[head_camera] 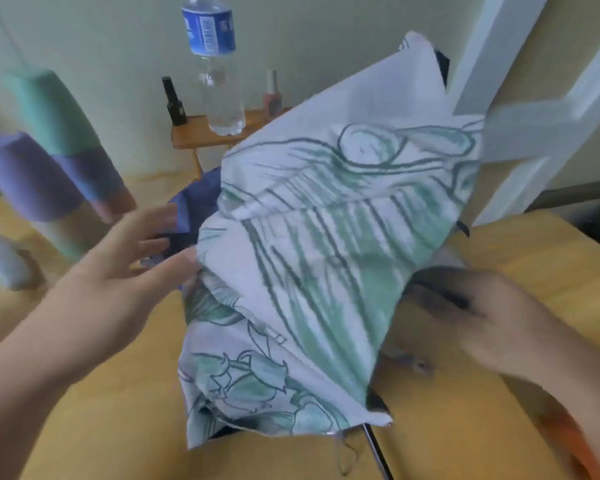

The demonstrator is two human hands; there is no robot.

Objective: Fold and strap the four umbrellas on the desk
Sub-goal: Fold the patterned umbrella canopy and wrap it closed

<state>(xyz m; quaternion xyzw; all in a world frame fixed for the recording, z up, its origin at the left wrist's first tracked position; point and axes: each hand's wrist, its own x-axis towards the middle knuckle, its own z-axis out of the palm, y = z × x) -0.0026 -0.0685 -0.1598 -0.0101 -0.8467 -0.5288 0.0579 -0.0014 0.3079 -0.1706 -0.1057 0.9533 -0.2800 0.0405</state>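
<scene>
white umbrella [312, 271]: half collapsed with a teal flower print, canopy bunched and tilted up over the middle of the desk [118, 427]; its dark shaft [378, 452] pokes out at the near edge.
left hand [118, 271]: fingers straight and spread, thumb touching the canopy's left edge.
right hand [499, 323]: blurred, low at the canopy's right side by the dark underside; cannot tell whether it grips anything.
blue umbrella [198, 199]: partly hidden behind the white one.
water bottle [219, 81]: upright on a small wooden shelf [194, 133], between a black bottle [174, 102] and a pink bottle [272, 98].
banded tumbler [66, 150]: far left.
</scene>
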